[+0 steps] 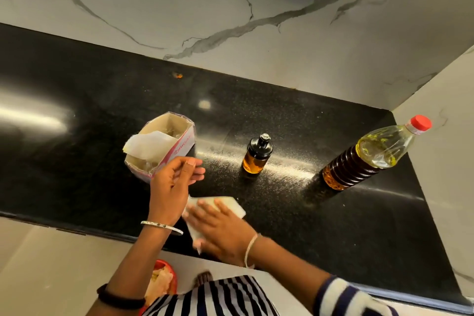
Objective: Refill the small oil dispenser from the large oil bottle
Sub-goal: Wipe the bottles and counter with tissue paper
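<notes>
From the head view, the small oil dispenser (257,154) stands upright on the black counter (282,110), black cap up. Well to its right the large oil bottle (369,155) also stands, red cap on. The right hand (218,228) lies flat, fingers spread, on a white tissue (230,204). The left hand (174,182) hovers open, empty, beside the tissue box (159,146).
</notes>
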